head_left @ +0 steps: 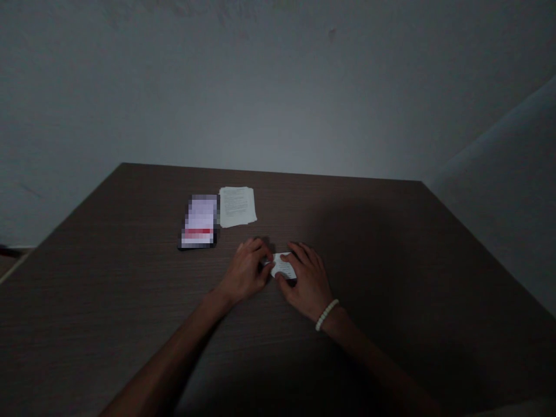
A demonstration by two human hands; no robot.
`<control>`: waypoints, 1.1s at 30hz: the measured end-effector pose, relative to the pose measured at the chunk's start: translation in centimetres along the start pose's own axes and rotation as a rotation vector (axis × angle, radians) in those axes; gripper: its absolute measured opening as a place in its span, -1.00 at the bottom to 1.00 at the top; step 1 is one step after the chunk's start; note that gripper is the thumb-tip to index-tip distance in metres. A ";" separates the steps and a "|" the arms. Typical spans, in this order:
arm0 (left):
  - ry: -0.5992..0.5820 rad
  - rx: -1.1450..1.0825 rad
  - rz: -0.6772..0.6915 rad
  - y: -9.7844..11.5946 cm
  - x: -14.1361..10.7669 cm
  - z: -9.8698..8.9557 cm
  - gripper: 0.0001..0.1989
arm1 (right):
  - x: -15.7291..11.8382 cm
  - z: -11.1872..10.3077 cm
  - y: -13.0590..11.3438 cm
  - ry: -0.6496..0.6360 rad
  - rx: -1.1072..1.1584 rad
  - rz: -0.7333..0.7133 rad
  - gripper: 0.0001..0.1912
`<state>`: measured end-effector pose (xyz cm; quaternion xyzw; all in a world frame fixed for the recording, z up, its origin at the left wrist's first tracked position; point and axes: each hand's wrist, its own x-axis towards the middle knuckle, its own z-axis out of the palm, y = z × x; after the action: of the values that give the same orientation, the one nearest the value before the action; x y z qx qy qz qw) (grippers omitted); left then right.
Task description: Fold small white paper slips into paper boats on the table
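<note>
Bare forearms (169, 353) come in from the near edge, one at left and one at right, over a dark brown, wood-grained table (108, 289). A bracelet (326, 314) of pale beads circles the right wrist. Farther in, near the middle of the table, both hands close on a small white paper (285, 266) with printed lines. The left hand (245, 270) is curled, with its thumb and fingertips gripping the paper's left end; the right hand (308, 281) grips it from the right, thumb at the near side and bent fingers at the far side. Whether the paper is folded is hard to tell.

Beyond the left hand, to the left, lies a phone (200, 223), its lit screen blurred into blocks. Just beside its right side sits a slightly uneven stack (237, 206) of printed white sheets. A plain grey wall (278, 87) rises behind the table's far edge.
</note>
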<state>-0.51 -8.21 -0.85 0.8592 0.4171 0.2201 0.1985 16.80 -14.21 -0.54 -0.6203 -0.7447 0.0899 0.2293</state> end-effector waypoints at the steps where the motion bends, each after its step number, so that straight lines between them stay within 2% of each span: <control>1: 0.000 -0.002 -0.001 0.0 0.0 0.0 -0.95 | 0.0 0.0 0.0 -0.001 0.000 0.001 -0.67; 23: 0.010 0.048 0.005 0.1 -0.1 0.0 -0.92 | -0.2 -0.6 0.5 -0.053 0.047 -0.033 -0.59; 33: 0.005 0.084 0.024 0.2 -0.4 -0.1 -0.91 | -0.1 -0.3 0.3 -0.019 0.035 -0.013 -0.63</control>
<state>-0.63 -8.62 -0.75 0.8711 0.4162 0.2069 0.1588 17.22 -14.27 -0.42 -0.6103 -0.7493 0.1074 0.2336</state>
